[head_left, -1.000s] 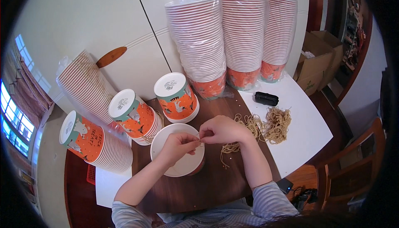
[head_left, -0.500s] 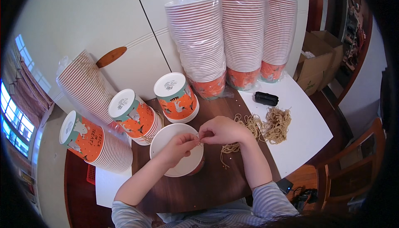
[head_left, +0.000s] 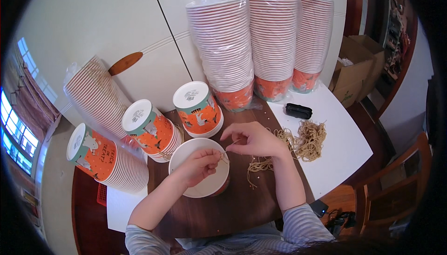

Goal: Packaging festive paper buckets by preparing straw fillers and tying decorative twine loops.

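My left hand (head_left: 201, 165) pinches a thin tan cord (head_left: 224, 155) between thumb and forefinger over the mouth of an open white-lined paper bucket (head_left: 180, 186). Just to its right, my right hand (head_left: 251, 139) has thumb and forefinger curved around a strand of the same cord. What the strand is tied or threaded to, if anything, is too small to make out. Past my right forearm, a heap of tan cords (head_left: 309, 142) lies on the table, partly covered by that arm.
Upside-down orange and green paper buckets (head_left: 198, 108) stand in stacks at the left and centre. Tall plastic-wrapped bucket stacks (head_left: 223, 45) rise at the back. A black case (head_left: 298, 110) sits beside the cords. Cardboard boxes (head_left: 354, 69) and a wooden chair (head_left: 396, 194) are off to the right.
My right hand has drawn slightly up and away from the left, and its thumb and forefinger have spread. The left hand still pinches the cord over the bucket.
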A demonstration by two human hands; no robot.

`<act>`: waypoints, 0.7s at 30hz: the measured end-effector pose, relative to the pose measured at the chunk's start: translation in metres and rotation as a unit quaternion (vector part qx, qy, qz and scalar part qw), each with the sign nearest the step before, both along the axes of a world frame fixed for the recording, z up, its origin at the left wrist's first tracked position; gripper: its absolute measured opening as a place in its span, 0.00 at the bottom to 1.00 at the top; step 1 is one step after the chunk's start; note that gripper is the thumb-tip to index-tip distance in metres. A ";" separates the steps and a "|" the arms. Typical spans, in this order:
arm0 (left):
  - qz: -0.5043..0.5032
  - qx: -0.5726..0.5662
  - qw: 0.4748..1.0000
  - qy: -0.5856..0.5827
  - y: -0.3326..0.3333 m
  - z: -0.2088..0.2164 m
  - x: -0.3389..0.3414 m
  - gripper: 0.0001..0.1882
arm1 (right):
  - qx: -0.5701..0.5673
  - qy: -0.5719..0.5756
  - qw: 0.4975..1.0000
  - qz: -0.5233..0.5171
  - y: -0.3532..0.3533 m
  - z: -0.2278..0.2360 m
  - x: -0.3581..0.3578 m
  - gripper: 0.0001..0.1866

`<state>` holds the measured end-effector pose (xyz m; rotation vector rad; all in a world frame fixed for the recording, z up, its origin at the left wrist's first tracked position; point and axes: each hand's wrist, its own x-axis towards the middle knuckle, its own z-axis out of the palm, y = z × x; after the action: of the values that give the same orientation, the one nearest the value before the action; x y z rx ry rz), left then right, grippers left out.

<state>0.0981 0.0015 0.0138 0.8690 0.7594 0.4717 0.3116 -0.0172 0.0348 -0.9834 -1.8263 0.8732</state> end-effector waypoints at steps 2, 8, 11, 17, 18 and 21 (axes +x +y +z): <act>-0.005 0.005 1.000 -0.006 0.001 -0.001 0.000 0.04 | 0.028 -0.005 0.997 0.065 0.003 -0.007 -0.002 0.13; 0.000 -0.002 1.000 -0.025 0.000 0.002 0.003 0.04 | 0.025 -0.088 0.994 0.062 -0.002 0.006 -0.005 0.13; -0.013 -0.007 0.999 -0.042 0.000 0.002 0.003 0.04 | 0.028 -0.101 0.993 0.045 -0.001 0.003 -0.007 0.11; -0.010 -0.019 0.998 -0.055 0.002 -0.003 0.002 0.03 | 0.035 -0.089 0.995 0.041 0.000 0.001 -0.009 0.09; -0.011 -0.021 0.998 -0.060 0.002 -0.003 0.002 0.03 | 0.035 -0.089 0.995 0.041 0.000 0.002 -0.009 0.09; -0.003 -0.026 0.998 -0.062 0.000 -0.001 0.003 0.03 | 0.034 -0.098 0.994 0.039 0.001 0.001 -0.009 0.08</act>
<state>0.1012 0.0015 0.0131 0.7863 0.6525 0.4934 0.3027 -0.0167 0.0359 -0.9893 -2.0576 0.7775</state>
